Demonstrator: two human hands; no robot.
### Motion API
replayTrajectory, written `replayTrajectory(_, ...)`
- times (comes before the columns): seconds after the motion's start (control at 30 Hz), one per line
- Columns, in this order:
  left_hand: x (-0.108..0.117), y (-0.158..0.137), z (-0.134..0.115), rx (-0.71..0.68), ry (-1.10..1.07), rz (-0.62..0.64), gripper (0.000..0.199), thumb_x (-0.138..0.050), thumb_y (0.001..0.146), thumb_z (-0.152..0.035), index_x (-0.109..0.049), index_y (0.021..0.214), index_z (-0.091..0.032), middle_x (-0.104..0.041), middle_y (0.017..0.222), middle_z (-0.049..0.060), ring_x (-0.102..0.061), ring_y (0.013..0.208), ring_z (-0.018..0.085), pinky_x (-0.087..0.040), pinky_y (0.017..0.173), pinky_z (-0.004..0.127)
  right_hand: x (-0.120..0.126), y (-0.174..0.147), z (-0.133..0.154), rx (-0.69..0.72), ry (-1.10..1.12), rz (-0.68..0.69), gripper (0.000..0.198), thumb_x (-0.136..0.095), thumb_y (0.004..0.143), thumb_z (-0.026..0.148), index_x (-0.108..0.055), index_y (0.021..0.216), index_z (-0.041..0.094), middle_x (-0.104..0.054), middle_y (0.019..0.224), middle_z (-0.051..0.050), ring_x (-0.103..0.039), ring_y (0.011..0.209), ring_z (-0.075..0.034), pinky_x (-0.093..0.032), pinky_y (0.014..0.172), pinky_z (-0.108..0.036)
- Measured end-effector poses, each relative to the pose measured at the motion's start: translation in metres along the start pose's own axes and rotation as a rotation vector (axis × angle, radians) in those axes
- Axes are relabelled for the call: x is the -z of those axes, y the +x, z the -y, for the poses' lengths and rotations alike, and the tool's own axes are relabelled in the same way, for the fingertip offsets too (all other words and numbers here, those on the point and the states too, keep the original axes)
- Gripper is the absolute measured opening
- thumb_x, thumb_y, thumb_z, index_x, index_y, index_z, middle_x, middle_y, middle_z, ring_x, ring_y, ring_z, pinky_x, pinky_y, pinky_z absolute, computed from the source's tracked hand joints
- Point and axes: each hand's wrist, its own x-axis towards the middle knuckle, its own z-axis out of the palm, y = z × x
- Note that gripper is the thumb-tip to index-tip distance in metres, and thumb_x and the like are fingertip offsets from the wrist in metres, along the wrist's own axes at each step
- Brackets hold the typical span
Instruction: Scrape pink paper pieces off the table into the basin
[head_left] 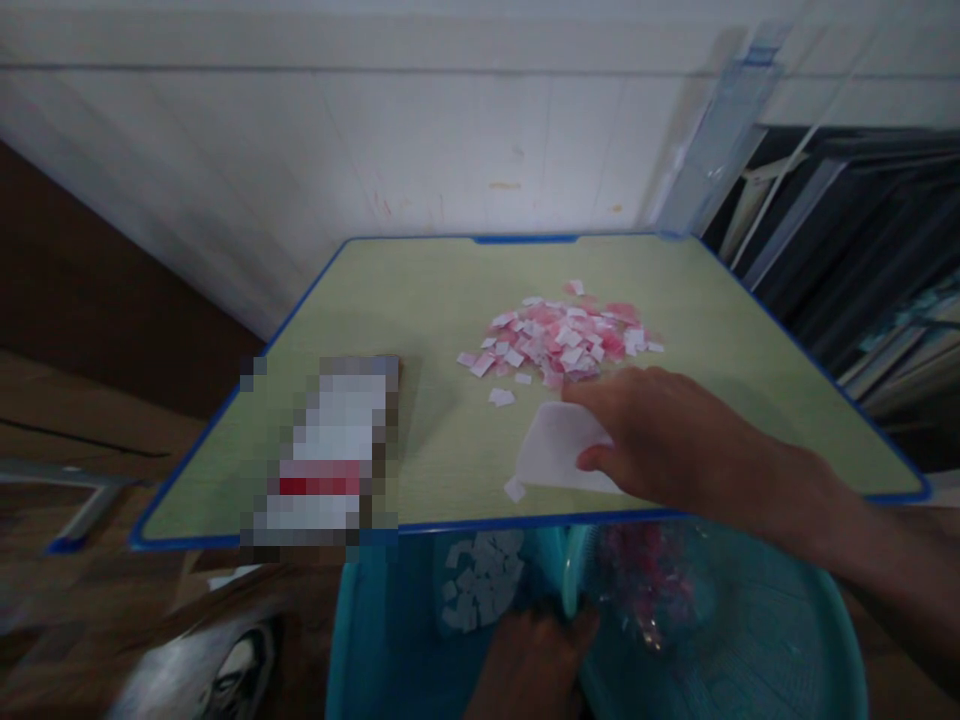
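Observation:
My right hand (649,430) pinches a white flat card (559,450) with rounded corners, held low over the green tabletop (442,450) near its front edge. Beyond that hand lies a loose pile of small pink and white squares (559,340). A few white squares sit apart from the pile, one of them beside the card. Below the table edge, my left hand (536,655) is over a teal tub (345,640), close to the rim of a teal basket (571,570). Its fingers are dark and blurred, so their grip is unclear.
White pieces (480,580) lie in the tub, and a clear bag with pink contents (649,575) in the basket. A pixelated phone-like object (334,430) rests at the table's left. A clear plastic container (712,150) leans at the back right beside stacked dark boards (847,220).

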Motion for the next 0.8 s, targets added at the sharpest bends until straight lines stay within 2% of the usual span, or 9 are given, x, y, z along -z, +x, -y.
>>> replayTrajectory(0.13, -0.001, -0.001, 0.0, -0.005, -0.004, -0.035, 0.063, -0.046, 0.068, -0.004, -0.049, 0.128, -0.02, -0.069, 0.096, 0.012, -0.065, 0.084, 0.029, -0.054, 0.068, 0.041, -0.001, 0.003, 0.013, 0.04, -0.044, 0.0, 0.014, -0.063, 0.072, 0.021, -0.062, 0.086, 0.018, -0.065, 0.077, -0.006, -0.057, 0.071, -0.019, -0.034, 0.06, -0.029)
replayTrajectory(0.3, -0.004, -0.003, 0.003, -0.028, -0.012, -0.061, 0.06, -0.046, 0.067, -0.006, -0.051, 0.125, -0.021, -0.069, 0.095, 0.011, -0.065, 0.084, 0.029, -0.053, 0.068, 0.041, -0.002, 0.003, 0.019, 0.07, -0.083, -0.006, 0.019, -0.06, 0.074, 0.021, -0.06, 0.092, 0.017, -0.065, 0.082, -0.006, -0.056, 0.073, -0.019, -0.032, 0.059, -0.029)
replayTrajectory(0.5, 0.007, -0.012, 0.001, -0.033, -0.031, -0.087, 0.055, -0.044, 0.064, -0.004, -0.056, 0.115, -0.021, -0.07, 0.089, 0.008, -0.066, 0.078, 0.027, -0.052, 0.065, 0.037, -0.003, 0.003, 0.026, 0.113, -0.075, -0.043, 0.01, -0.057, 0.075, 0.021, -0.058, 0.085, 0.018, -0.063, 0.074, -0.004, -0.055, 0.067, -0.016, -0.027, 0.055, -0.028)
replayTrajectory(0.8, 0.009, -0.012, -0.001, -0.024, -0.034, -0.08, 0.055, -0.043, 0.062, -0.004, -0.056, 0.113, -0.02, -0.069, 0.088, 0.008, -0.065, 0.079, 0.027, -0.051, 0.067, 0.037, -0.004, 0.006, 0.04, 0.09, -0.134, -0.005, 0.023, -0.053, 0.077, 0.012, -0.06, 0.097, 0.019, -0.067, 0.076, -0.005, -0.056, 0.063, -0.016, -0.023, 0.052, -0.029)
